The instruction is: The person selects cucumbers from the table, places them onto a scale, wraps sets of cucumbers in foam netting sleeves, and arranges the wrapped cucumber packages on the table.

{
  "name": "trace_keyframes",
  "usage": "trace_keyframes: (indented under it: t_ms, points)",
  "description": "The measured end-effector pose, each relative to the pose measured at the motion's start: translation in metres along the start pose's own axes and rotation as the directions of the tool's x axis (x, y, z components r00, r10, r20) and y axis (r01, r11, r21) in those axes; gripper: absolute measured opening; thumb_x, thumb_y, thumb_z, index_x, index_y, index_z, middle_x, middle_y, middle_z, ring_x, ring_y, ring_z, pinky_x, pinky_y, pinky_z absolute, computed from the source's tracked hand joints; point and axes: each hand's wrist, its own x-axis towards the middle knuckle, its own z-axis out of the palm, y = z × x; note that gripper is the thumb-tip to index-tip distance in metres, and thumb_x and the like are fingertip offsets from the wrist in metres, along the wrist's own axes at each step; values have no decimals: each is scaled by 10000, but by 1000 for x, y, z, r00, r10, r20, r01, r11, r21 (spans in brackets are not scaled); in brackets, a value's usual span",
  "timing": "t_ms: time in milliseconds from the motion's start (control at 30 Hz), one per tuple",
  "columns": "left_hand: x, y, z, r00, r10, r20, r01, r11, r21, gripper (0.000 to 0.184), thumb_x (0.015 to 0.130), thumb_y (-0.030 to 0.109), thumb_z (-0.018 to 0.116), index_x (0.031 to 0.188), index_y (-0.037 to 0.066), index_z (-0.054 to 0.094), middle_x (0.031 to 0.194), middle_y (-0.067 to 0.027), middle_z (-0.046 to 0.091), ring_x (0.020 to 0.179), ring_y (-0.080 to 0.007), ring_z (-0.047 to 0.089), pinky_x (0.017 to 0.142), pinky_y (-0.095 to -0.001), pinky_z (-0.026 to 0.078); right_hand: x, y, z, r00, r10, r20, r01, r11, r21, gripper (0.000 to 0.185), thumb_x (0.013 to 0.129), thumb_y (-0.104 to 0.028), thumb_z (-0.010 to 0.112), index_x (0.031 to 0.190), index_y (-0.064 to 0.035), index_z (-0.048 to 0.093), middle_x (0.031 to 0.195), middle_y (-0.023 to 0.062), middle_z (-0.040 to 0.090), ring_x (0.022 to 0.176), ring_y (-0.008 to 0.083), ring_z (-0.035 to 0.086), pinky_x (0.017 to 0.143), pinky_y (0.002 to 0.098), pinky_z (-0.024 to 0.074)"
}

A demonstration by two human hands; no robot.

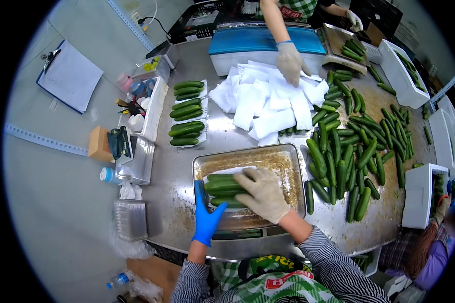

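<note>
In the head view, several cucumbers (220, 187) lie side by side on a white paper or cloth strip (240, 170) in a shallow metal tray (288, 164). My left hand (206, 219), in a blue glove, cups their left ends, with the thumb on the near side. My right hand (264, 194), in a pale knitted glove, is curled over their right ends; some fingertips are hidden or slightly blurred. A dark display panel (242, 234) shows under the tray's near edge.
Cucumber bundles on white strips (187, 134) line the left. White strips (268, 98) are piled beyond the tray, under a co-worker's gloved hand (290, 63). Loose cucumbers (341, 161) cover the right side, near white boxes (419, 202). Another person (429, 252) is at the lower right.
</note>
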Motion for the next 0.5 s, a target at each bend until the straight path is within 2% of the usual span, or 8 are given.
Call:
trace_keyframes:
  t_ms: [67,100,200,333,400,433,500]
  points:
    - [0,3,-9,999,-38,21,38,999,-2,992,822,17,733,1582,45,96,1604,-174,225,1455,-275,283,1181,-392,278,-6,6,-10,990,117,-79,-111,990,82,440,860,-175,640,1270,-42,553,1208,183,584,1071,374,565,921,472,448]
    - [2,6,-12,998,-57,35,58,998,-7,992,826,7,730,1583,48,91,1611,-165,214,1451,-270,292,1177,-385,290,-15,14,-4,979,165,-119,-161,986,36,481,866,-119,605,1318,13,507,1265,236,549,1089,411,550,945,479,445]
    - [10,2,-18,984,-87,154,93,995,-33,925,858,24,704,1581,50,128,1602,-162,240,1450,-265,295,1180,-380,279,-30,16,11,949,290,-124,-293,956,-5,470,871,-98,596,1317,23,512,1271,260,531,1095,434,540,973,477,433]
    - [10,-2,-11,995,-16,94,14,1000,21,807,905,59,659,1567,36,197,1585,-162,281,1447,-269,309,1177,-374,277,-32,10,34,930,336,-149,-324,941,99,453,903,-81,566,1338,28,498,1304,281,510,1135,445,519,1009,481,412]
    - [11,-8,-14,997,11,72,-16,997,69,772,921,73,643,1562,29,215,1580,-162,293,1445,-273,316,1174,-373,279,-31,6,27,924,362,-124,-349,929,121,449,942,-115,534,1365,26,482,1313,305,499,1163,452,509,1019,478,407]
    - [9,-10,-14,1000,-13,17,13,1000,-1,675,926,82,644,1519,23,326,1567,-174,318,1426,-280,352,1156,-371,315,-33,4,23,918,376,-121,-363,924,119,449,952,-132,527,1370,24,479,1312,309,499,1164,456,508,1022,480,404]
    - [14,-15,-22,995,-94,34,95,995,-33,570,934,95,643,1453,22,420,1549,-191,345,1412,-289,378,1139,-368,341,-32,1,17,905,411,-106,-403,911,90,458,981,-196,503,1385,18,473,1293,325,504,1173,458,515,1022,473,411]
